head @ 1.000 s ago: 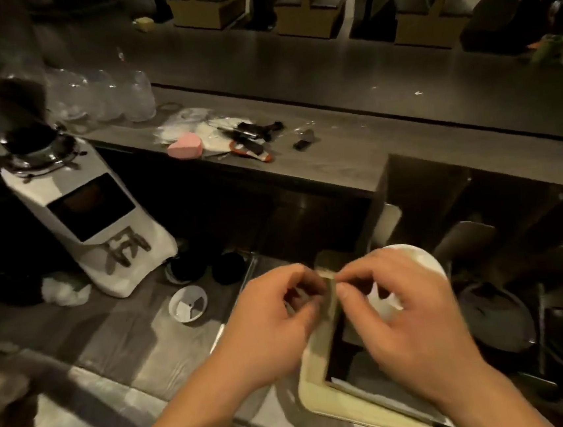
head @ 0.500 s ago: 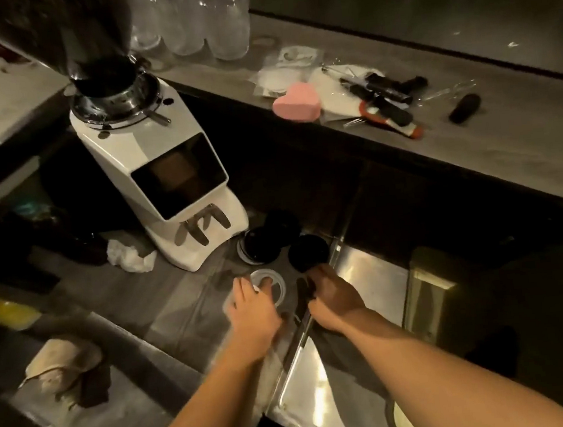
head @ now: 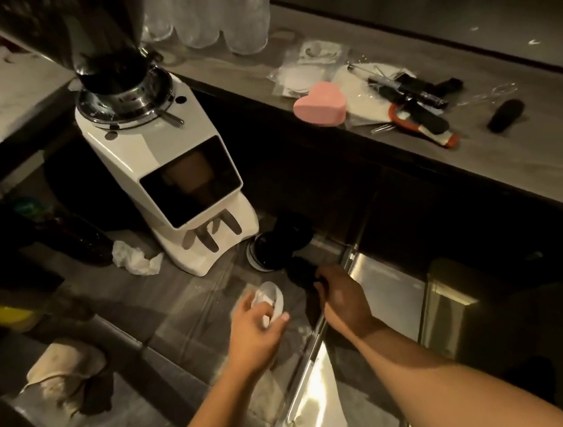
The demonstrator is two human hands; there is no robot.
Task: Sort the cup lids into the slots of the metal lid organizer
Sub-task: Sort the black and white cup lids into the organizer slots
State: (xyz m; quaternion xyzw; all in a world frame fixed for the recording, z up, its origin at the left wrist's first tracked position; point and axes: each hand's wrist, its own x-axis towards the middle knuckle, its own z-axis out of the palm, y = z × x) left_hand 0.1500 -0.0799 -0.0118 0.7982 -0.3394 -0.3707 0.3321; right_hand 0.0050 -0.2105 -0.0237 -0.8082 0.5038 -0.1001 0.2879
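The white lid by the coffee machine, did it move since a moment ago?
Yes. The white lid lay flat on the counter before; now the left hand tips it up off the surface, at the same spot near the grinder.

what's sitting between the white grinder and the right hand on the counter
In the head view, a cluster of black lids lies between the white grinder and the right hand, which touches the nearest one.

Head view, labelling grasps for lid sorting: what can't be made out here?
- Left hand: it grips a white lid, but motion blur hides the lid's shape.
- Right hand: fingertips reach a black lid; darkness hides whether they grip it.
- Black lids by the grinder: too dark to count.
- Metal organizer: slots lost in shadow.
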